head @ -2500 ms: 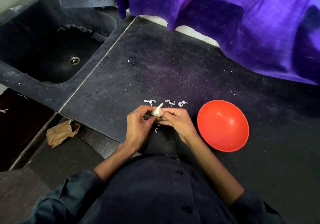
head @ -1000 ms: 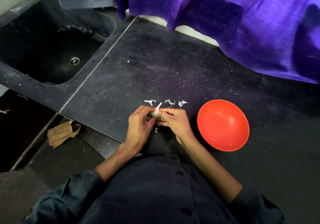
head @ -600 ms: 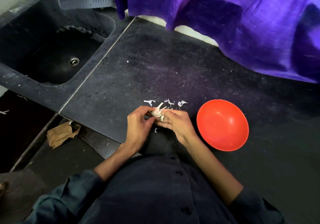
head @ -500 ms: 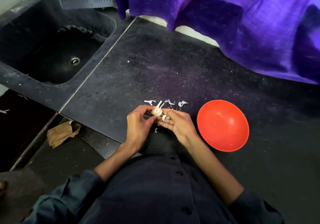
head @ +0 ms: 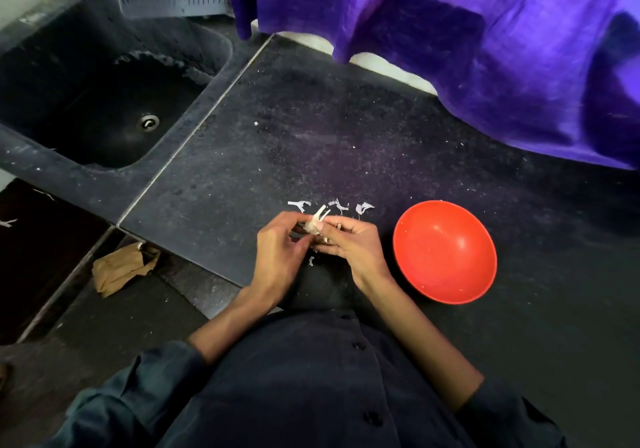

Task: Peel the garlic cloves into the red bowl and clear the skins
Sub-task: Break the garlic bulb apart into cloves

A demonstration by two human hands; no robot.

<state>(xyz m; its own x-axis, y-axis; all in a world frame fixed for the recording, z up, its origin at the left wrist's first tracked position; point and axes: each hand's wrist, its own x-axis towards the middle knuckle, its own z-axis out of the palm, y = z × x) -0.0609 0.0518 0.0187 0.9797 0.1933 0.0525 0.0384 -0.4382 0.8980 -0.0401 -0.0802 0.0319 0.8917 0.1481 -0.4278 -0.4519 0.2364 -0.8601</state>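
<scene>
Small white garlic clove (head: 314,226) pinched between left hand (head: 277,257) and right hand (head: 351,245) fingers, beside round red plastic bowl (head: 445,252).

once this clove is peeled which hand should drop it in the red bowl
Probably the right hand. The red bowl sits on the counter just to its right, with nothing between them. The left hand would have to cross over the right. Both now pinch the garlic clove.

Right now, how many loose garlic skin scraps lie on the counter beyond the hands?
3 in a row: left scrap, middle scrap, right scrap nearest the red bowl. The hands may hide others.
</scene>
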